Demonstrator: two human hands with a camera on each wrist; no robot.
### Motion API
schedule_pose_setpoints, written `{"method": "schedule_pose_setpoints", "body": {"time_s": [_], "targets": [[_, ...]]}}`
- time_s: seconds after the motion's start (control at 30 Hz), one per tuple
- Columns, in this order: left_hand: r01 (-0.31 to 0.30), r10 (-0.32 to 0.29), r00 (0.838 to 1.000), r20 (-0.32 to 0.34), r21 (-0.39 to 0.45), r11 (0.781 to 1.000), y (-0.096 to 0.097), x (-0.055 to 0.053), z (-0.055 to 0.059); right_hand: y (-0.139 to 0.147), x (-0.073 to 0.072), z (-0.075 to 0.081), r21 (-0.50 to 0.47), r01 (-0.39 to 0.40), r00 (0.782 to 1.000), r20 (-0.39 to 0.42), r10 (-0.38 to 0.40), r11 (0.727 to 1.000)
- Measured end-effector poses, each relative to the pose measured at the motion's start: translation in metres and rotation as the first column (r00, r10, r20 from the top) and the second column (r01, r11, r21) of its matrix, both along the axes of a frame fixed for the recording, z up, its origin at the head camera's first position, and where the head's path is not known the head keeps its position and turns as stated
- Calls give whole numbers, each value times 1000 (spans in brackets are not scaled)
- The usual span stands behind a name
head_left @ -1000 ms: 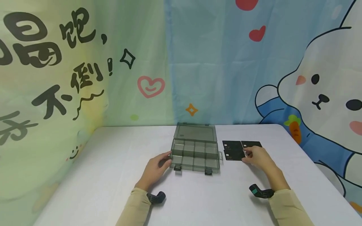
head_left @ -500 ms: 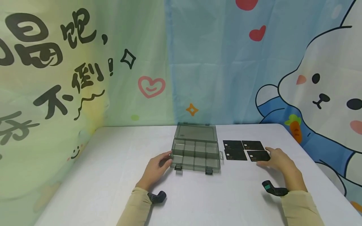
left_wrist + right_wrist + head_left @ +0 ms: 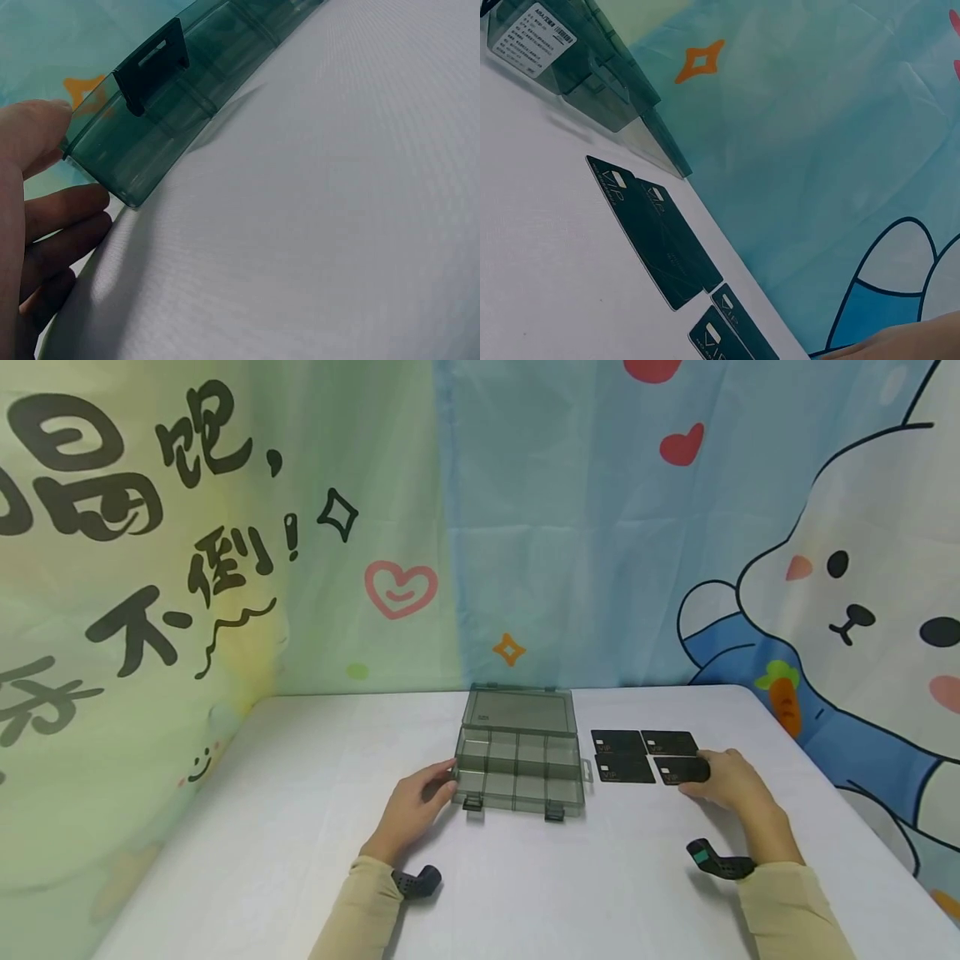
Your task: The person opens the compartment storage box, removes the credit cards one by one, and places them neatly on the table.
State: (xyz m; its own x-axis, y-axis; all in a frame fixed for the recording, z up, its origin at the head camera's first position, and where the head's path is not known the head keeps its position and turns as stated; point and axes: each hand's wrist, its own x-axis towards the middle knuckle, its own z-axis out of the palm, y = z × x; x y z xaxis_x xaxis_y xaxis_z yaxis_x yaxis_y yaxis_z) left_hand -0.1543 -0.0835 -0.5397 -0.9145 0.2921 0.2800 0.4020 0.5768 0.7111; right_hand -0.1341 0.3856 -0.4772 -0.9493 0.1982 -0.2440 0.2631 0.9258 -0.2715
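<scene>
A clear grey-green compartment box (image 3: 517, 781) lies on the table with its lid (image 3: 519, 712) folded back. My left hand (image 3: 412, 806) rests against the box's left side; in the left wrist view its thumb (image 3: 41, 124) touches the rim and the other fingers (image 3: 71, 210) lie by the side wall. To the right of the box, several black VIP cards lie flat in two rows, one near-left card (image 3: 625, 769) among them. My right hand (image 3: 733, 779) holds the near-right black card (image 3: 681, 770) by its right end, thumb at the near edge and a finger at the far edge.
Two dark latches (image 3: 553, 811) hang open on the box's front, and a small handle (image 3: 587, 772) sticks out on its right. Behind the white table (image 3: 570, 885) hangs a printed cloth (image 3: 547, 527). Each wrist wears a dark camera band (image 3: 720, 862).
My right hand first moved right, from between the cards to the near-right card's outer end, then slightly left over that end. My left hand and the box have stayed put.
</scene>
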Motion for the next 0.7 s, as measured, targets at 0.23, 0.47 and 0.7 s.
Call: {"method": "schedule_pose_setpoints", "body": {"time_s": [0.23, 0.47, 0.7], "targets": [[4, -4, 1000, 6, -1, 1000, 3, -1, 4, 3, -2, 2, -6, 28, 1000, -3, -28, 1000], [-16, 16, 1000, -9, -3, 1000, 1, 0, -3, 1, -4, -2, -21, 31, 999, 16, -30, 999], [-23, 23, 1000, 5, -8, 1000, 1, 2, 0, -2, -6, -3, -15, 42, 999, 18, -42, 999]]}}
